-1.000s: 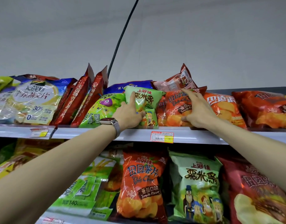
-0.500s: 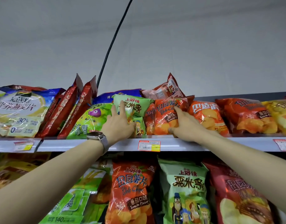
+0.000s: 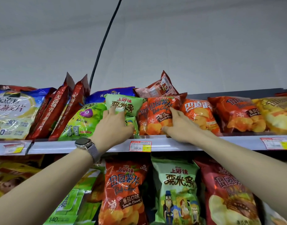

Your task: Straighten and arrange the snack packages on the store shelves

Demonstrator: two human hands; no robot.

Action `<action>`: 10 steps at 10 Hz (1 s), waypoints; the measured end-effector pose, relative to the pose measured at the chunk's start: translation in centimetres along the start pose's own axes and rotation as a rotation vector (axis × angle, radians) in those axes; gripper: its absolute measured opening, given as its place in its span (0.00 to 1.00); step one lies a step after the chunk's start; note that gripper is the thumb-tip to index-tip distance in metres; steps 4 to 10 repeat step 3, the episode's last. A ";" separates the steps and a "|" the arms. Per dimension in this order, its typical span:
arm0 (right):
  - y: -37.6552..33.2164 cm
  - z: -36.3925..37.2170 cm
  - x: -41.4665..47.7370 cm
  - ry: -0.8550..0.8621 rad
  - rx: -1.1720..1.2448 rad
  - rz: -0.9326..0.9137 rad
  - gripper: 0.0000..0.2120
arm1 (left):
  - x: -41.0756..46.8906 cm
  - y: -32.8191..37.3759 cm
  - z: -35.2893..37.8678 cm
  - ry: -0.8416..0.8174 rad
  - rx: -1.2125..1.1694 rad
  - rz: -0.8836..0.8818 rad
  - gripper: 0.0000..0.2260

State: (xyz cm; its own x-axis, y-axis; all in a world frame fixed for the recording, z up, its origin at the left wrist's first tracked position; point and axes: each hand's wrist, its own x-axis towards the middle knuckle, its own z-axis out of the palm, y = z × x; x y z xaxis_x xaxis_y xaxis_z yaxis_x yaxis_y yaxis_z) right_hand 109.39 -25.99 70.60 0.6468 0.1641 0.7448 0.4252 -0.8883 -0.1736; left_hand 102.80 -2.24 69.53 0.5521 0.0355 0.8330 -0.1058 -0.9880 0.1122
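Left grip (image 3: 113, 127) spreads flat on the green corn-stick bag (image 3: 125, 105); your right grip (image 3: 176, 125) presses open-fingered on the tomato chips bag (image 3: 157, 116). The pink bag (image 3: 157, 88) behind lies askew, so you likely have much left.

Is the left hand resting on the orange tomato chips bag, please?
No, the left hand lies on the pale green bag; the right hand touches the orange bag.

The left hand (image 3: 113, 125) hides the lower half of the pale green bag (image 3: 125, 103).
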 end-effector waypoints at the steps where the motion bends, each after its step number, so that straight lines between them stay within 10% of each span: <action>1: 0.4 -1.0 -1.7 -0.016 -0.009 -0.020 0.44 | -1.1 2.1 -1.0 -0.058 -0.008 0.001 0.25; 3: 2.1 -3.7 -7.3 0.084 -0.041 -0.103 0.25 | -3.8 8.0 -0.6 -0.146 -0.012 0.057 0.27; 10: 2.1 -3.7 -7.3 0.084 -0.041 -0.103 0.25 | -3.8 8.0 -0.6 -0.146 -0.012 0.057 0.27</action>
